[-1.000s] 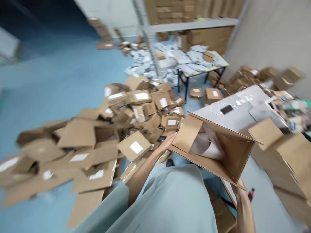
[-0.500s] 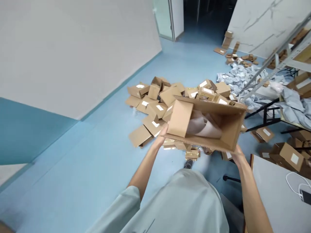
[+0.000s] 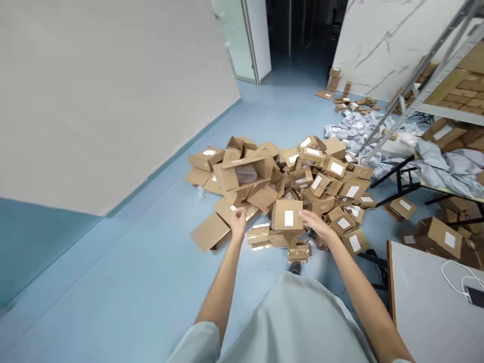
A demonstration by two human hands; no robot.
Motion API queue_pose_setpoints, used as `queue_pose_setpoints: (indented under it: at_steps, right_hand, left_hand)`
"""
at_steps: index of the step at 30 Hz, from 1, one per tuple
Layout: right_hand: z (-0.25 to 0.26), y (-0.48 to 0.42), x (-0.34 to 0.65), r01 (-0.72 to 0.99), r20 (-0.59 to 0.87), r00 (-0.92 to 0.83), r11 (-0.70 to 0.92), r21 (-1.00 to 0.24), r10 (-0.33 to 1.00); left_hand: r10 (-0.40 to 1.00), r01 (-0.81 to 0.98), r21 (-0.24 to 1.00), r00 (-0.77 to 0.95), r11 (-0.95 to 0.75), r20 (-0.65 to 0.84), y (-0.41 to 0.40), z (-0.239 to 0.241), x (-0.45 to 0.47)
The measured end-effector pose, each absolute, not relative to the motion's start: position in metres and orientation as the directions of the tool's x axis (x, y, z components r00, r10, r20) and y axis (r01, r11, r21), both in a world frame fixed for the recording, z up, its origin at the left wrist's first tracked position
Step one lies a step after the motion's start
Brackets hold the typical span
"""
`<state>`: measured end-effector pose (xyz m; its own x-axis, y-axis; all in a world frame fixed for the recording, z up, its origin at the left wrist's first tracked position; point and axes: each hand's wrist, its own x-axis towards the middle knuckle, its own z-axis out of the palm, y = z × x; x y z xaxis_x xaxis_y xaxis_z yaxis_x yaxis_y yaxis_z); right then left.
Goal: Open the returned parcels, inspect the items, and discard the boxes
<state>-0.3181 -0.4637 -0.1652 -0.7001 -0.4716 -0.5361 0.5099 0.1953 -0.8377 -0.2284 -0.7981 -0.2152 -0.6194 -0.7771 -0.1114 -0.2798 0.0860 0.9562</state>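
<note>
An oblong brown cardboard box [image 3: 227, 178] is open, its mouth toward the viewer, with a pale grey curved sheet [image 3: 245, 174] inside. It shows over the left part of the brown carton heap [image 3: 300, 177]; contact is unclear. A square-faced brown cardboard carton [image 3: 280, 216], white label [image 3: 289, 218] visible, is near the heap's front edge.

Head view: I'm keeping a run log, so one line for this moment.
left hand: raised, grip unclear | right hand: raised, open | large open box: apart from both hands | cardboard pile: on floor ahead
</note>
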Motion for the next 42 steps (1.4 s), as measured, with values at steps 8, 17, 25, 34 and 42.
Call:
queue_pose_setpoints:
  at_steps: [8, 17, 25, 34, 42]
  right_hand:
    - [-0.203, -0.277, -0.188, 0.682, -0.683, -0.729, -0.029, -0.730, 0.051]
    - [-0.176, -0.174, -0.002, 0.202, -0.551, -0.525, -0.533, -0.821, 0.649]
    - [-0.171, -0.126, 0.185, -0.060, -0.527, -0.140, -0.538, -0.841, 0.839]
    - [-0.190, -0.007, 0.314, -0.064, -0.442, 0.183, -0.438, -0.897, 0.878]
    - [-0.211, 0.116, 0.446, 0.120, -0.202, 0.619, -0.346, -0.930, 0.759]
  left_hand:
    - [-0.307, -0.364, 0.929, -0.894, 0.072, -0.327, -0.619, -0.279, -0.239]
    - [0.591, -0.143, 0.953, -0.756, 0.267, -0.280, -0.387, -0.261, -0.272]
    - [0.856, -0.019, 0.970, -0.467, 0.241, -0.222, -0.177, -0.228, -0.177]
    - [0.909, 0.033, 0.917, -0.149, 0.397, -0.389, -0.010, -0.216, 0.004]
    - [0.915, 0.109, 0.926, 0.152, 0.361, -0.374, 0.084, -0.203, 0.103]
